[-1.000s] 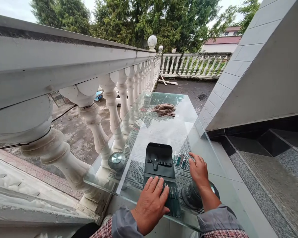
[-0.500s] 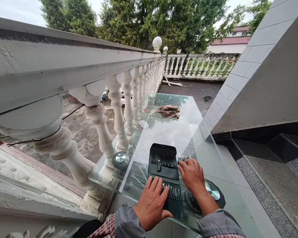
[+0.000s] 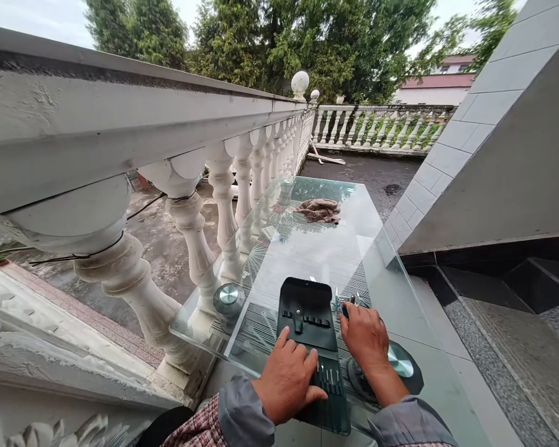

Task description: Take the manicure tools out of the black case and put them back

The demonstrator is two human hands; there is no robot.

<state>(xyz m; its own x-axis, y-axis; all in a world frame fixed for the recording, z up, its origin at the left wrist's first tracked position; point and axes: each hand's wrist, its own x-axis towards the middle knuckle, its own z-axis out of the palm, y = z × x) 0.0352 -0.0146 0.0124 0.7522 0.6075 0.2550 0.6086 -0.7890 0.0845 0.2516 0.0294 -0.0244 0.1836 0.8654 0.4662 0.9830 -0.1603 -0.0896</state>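
A black folding tool case (image 3: 307, 308) lies unfolded on the glass tabletop (image 3: 395, 292). Its upper flap has elastic loops and a small snap tab. In the lower part, several slim metal manicure-type tools (image 3: 328, 375) stand in slots. My left hand (image 3: 289, 379) rests over the lower part, index finger stretched out, thumb spread, the other fingers bent, holding nothing visible. Right of the case, my right hand (image 3: 366, 335) is closed around a small tool with dark parts (image 3: 345, 308); its kind is mostly hidden. More small metal tools (image 3: 359, 298) lie just beyond those fingers.
A crumpled brown cloth (image 3: 319, 210) lies toward the table's far end. Round metal-topped table supports (image 3: 228, 295) show under the glass. A white balustrade (image 3: 190, 230) runs along the left; a tiled sloping wall (image 3: 447, 149) and dark steps (image 3: 507, 298) are on the right.
My left hand's fingers have gone from lying flat to partly bent, with the index pointing forward. Dark parts of the tool now show at my right fingertips. The case has shifted slightly toward me.
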